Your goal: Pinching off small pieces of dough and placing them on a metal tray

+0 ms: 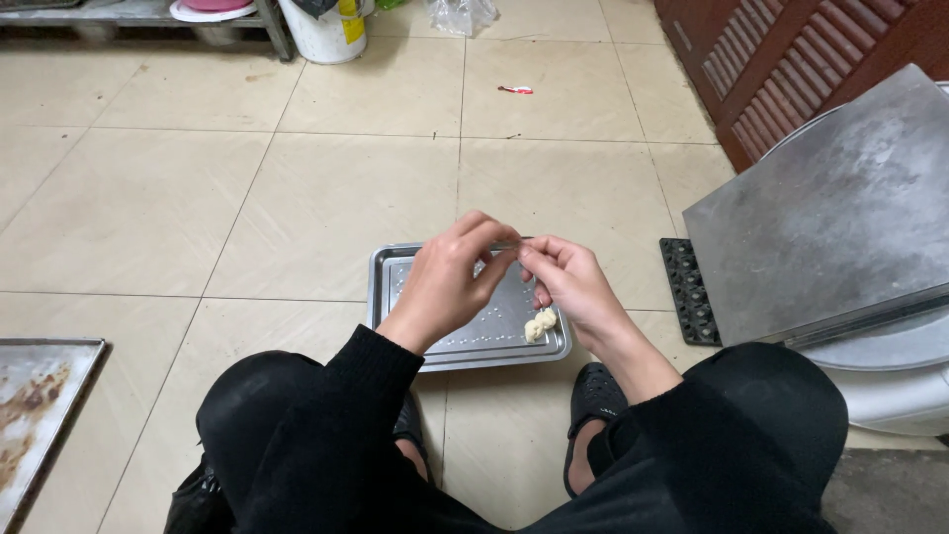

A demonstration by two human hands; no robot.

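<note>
Two bare hands meet fingertip to fingertip above a tiled floor, seen from the head of a person crouching in black clothes. The left hand (450, 282) has its thumb and fingers pressed together at the tips, and the right hand (571, 282) pinches from the other side; between them runs something thin, perhaps a skewer (515, 245), too slight to tell for certain. Directly beneath the hands sits a shallow rectangular steel tray (397, 265) on the floor, its bottom speckled with droplets or crumbs. In the tray's near right corner lie a few pale dough lumps (539, 323), bunched together and touching. To the right of the tray, a dark perforated mat (689, 292) lies partly under a large grey metal sheet (830, 213) that rests on a round white basin (890, 381). At the far left edge, a stained baking tray (40, 405) shows brown residue. Farther back stand a white bucket (326, 35) and a metal rack (138, 15).
</note>
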